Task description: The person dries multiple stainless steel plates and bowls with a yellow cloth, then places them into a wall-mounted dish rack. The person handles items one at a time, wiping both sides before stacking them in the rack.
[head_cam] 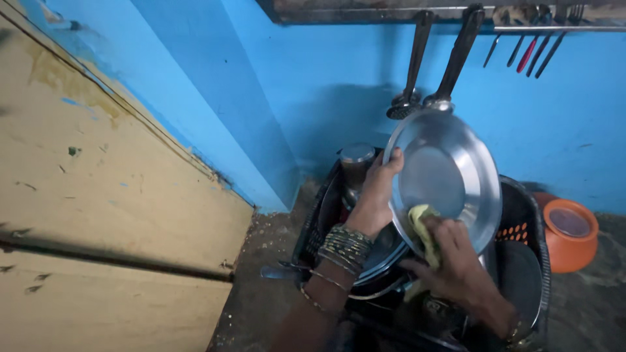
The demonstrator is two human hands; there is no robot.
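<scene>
My left hand (377,195) grips the left rim of a round steel plate (456,163), holding it tilted up over a black plastic basket (531,215). My right hand (456,261) presses a yellow-green cloth (422,228) against the plate's lower inner face. Bangles ring my left wrist. The basket holds other steel dishes, among them a steel tumbler (357,160) behind my left hand.
An orange clay pot (569,233) stands right of the basket. Ladles (409,72) and other utensils hang from a rail on the blue wall above. A worn yellow door (98,195) fills the left. The floor is gritty concrete.
</scene>
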